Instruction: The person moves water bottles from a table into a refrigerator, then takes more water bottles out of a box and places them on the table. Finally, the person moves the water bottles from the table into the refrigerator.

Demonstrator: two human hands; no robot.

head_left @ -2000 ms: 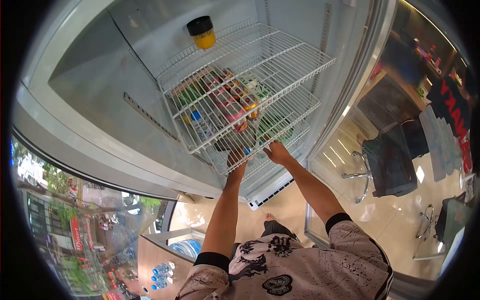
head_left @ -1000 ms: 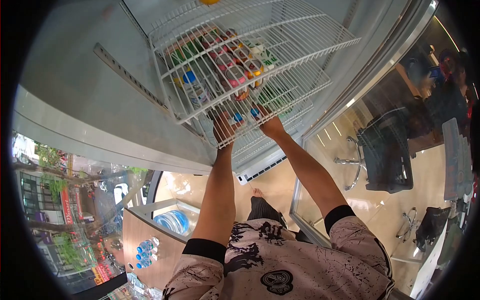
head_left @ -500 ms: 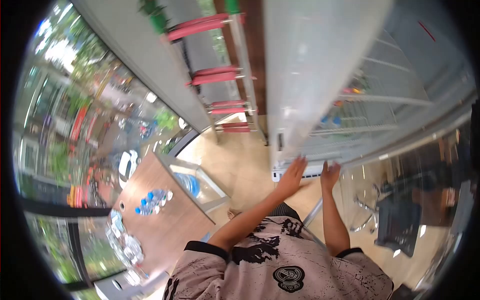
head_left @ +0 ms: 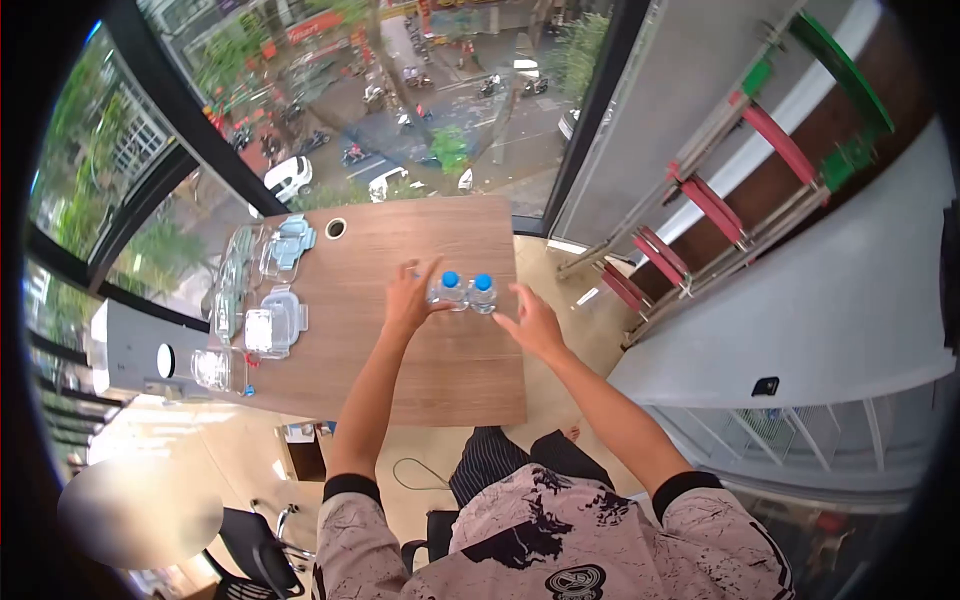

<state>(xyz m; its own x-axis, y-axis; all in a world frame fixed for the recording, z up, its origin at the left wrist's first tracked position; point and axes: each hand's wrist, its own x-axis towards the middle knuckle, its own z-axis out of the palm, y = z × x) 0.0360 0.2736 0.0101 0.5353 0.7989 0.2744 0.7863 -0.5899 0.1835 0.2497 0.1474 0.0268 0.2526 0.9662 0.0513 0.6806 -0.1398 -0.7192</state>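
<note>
Two small clear bottles with blue caps stand side by side on the wooden table (head_left: pixel 450 370). The left bottle (head_left: pixel 450 290) is right beside my left hand (head_left: pixel 408 300), whose fingers are spread; whether they touch it is hard to tell. My right hand (head_left: pixel 532 320) is just right of the other bottle (head_left: pixel 482 292), thumb and fingers apart, with nothing between them.
Clear containers (head_left: pixel 275 325) lie at the table's left side, near a round hole (head_left: pixel 336 229). A ladder with red steps (head_left: pixel 712 210) leans at the right, beside a large grey cabinet (head_left: pixel 780 320). Office chair (head_left: pixel 255 550) at lower left; windows behind the table.
The view has swung from the open glass-doored cabinet to the table. Both my hands are now around the two bottles. Several bottles stood grouped on the table before; two show between my hands now.
</note>
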